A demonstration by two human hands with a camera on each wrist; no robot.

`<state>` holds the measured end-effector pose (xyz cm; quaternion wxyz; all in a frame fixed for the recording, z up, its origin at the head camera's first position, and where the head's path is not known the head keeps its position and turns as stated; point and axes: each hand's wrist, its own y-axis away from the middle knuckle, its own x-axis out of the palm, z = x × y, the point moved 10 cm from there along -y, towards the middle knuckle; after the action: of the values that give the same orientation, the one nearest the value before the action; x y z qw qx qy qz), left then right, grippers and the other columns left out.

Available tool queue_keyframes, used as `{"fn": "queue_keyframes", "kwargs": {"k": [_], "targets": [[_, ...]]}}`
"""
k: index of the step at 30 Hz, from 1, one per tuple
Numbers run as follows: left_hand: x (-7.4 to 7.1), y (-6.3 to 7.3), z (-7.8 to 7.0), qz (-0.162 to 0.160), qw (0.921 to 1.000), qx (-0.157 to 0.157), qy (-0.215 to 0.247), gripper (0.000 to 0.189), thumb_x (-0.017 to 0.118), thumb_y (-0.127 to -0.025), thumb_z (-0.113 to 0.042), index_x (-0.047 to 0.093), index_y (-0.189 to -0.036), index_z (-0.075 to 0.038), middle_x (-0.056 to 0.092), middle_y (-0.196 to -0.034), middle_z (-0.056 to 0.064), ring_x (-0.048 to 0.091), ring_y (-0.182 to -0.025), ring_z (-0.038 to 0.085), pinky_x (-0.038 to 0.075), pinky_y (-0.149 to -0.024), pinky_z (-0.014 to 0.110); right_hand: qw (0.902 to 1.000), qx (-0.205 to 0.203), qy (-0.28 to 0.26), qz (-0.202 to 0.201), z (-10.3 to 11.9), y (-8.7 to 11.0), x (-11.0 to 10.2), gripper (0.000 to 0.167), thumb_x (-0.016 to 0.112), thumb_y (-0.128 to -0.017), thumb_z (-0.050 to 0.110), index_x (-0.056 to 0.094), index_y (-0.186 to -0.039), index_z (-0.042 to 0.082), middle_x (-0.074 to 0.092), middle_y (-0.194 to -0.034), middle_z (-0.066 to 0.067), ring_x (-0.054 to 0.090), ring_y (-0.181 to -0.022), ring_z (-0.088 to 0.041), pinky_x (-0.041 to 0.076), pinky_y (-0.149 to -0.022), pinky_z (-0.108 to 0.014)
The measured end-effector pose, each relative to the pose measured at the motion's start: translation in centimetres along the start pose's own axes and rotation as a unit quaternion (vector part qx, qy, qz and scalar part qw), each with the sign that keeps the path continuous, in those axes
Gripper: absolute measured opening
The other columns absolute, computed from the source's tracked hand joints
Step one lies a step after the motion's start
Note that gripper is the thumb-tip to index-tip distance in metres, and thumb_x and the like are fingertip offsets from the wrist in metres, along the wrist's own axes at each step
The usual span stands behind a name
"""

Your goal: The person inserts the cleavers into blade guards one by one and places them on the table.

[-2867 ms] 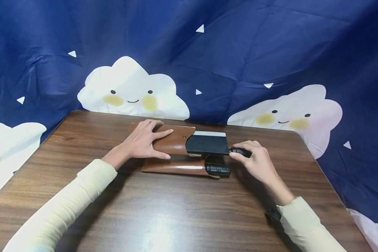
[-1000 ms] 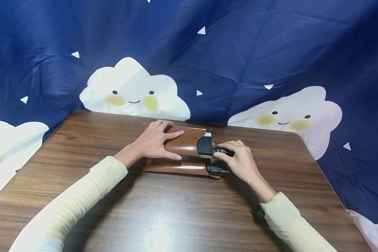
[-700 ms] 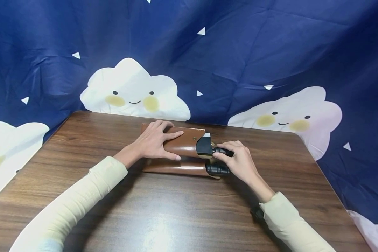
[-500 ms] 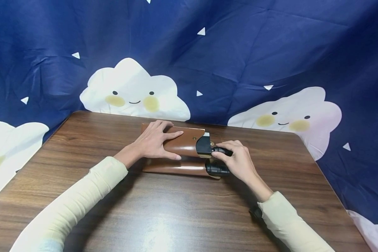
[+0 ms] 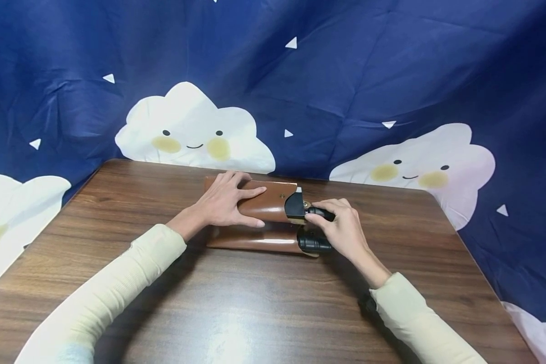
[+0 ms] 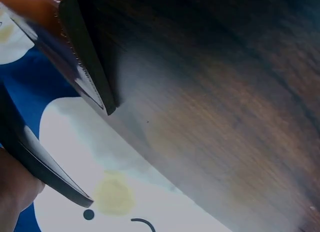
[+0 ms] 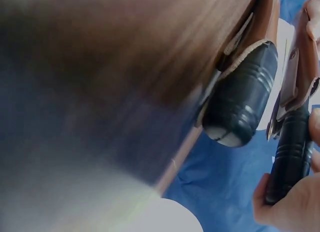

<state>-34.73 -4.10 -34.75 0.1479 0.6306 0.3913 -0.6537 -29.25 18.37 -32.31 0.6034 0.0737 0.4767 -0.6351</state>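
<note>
A cleaver with a dark blade [image 5: 294,205] sits mostly inside a brown leather sheath [image 5: 266,205], with only a narrow strip of blade showing at its mouth. My left hand [image 5: 225,199] grips the sheath across its width, thumb along the near side and fingers over the top. My right hand [image 5: 343,225] pinches the cleaver's black ridged handle [image 7: 290,152] between thumb and fingers. Just in front, on the table, lies a second brown sheath [image 5: 255,241] with a thick black handle [image 7: 242,96] sticking out of its right end.
The wooden table [image 5: 255,303] stretches out in front and to both sides. Behind its far edge hangs a blue curtain [image 5: 300,86] printed with white clouds and small triangles.
The cleaver has slid left, deep into the sheath, over about three seconds. Sheath and left hand shifted right early on; lately the blade has crept in slightly further and the sheath has risen a little.
</note>
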Motion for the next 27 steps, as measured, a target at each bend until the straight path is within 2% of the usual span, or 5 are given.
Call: {"fn": "queue_keyframes", "kwargs": {"k": [7, 13, 18, 23, 27], "targets": [[0.18, -0.51, 0.28, 0.004, 0.9997, -0.024, 0.007, 0.091, 0.059, -0.072, -0.088, 0.056, -0.146, -0.035, 0.049, -0.138, 0.01, 0.042, -0.119, 0.03, 0.032, -0.095, 0.045, 0.9999, 0.011, 0.011, -0.004, 0.05, -0.64, 0.15, 0.033, 0.085, -0.084, 0.022, 0.078, -0.108, 0.0, 0.075, -0.106, -0.01, 0.06, -0.095, -0.027, 0.047, -0.079, -0.041], [0.47, -0.78, 0.19, 0.007, 0.9993, -0.033, 0.016, 0.088, 0.061, -0.073, -0.086, 0.057, -0.145, -0.035, 0.049, -0.138, 0.012, 0.042, -0.12, 0.03, 0.031, -0.096, 0.047, 0.9997, 0.005, 0.015, -0.02, 0.04, -0.57, 0.3, 0.034, 0.085, -0.084, 0.021, 0.077, -0.108, -0.001, 0.075, -0.105, -0.012, 0.059, -0.092, -0.028, 0.046, -0.08, -0.042], [0.46, -1.03, 0.11, 0.0, 0.9996, -0.026, 0.013, 0.088, 0.061, -0.073, -0.086, 0.057, -0.145, -0.035, 0.049, -0.137, 0.012, 0.042, -0.118, 0.031, 0.031, -0.095, 0.047, 0.9996, 0.005, 0.022, -0.017, 0.11, -0.69, 0.26, 0.034, 0.084, -0.085, 0.022, 0.077, -0.108, -0.001, 0.075, -0.105, -0.013, 0.059, -0.094, -0.029, 0.046, -0.081, -0.044], [0.7, -0.92, 0.31, -0.004, 0.9999, -0.011, 0.009, 0.087, 0.064, -0.072, -0.085, 0.058, -0.143, -0.036, 0.05, -0.134, 0.012, 0.044, -0.115, 0.03, 0.032, -0.094, 0.045, 0.9994, 0.017, 0.024, 0.017, -0.05, -0.85, 0.6, 0.034, 0.083, -0.086, 0.025, 0.077, -0.109, 0.001, 0.074, -0.107, -0.012, 0.059, -0.098, -0.029, 0.045, -0.085, -0.045], [0.58, -1.12, 0.26, -0.015, 0.9999, 0.001, 0.0, 0.088, 0.062, -0.071, -0.087, 0.059, -0.143, -0.036, 0.05, -0.134, 0.012, 0.044, -0.115, 0.032, 0.033, -0.093, 0.046, 0.999, 0.028, 0.02, 0.027, -0.43, -0.98, 0.67, 0.033, 0.083, -0.086, 0.023, 0.077, -0.108, 0.0, 0.074, -0.105, -0.013, 0.059, -0.097, -0.03, 0.045, -0.082, -0.046]]}}
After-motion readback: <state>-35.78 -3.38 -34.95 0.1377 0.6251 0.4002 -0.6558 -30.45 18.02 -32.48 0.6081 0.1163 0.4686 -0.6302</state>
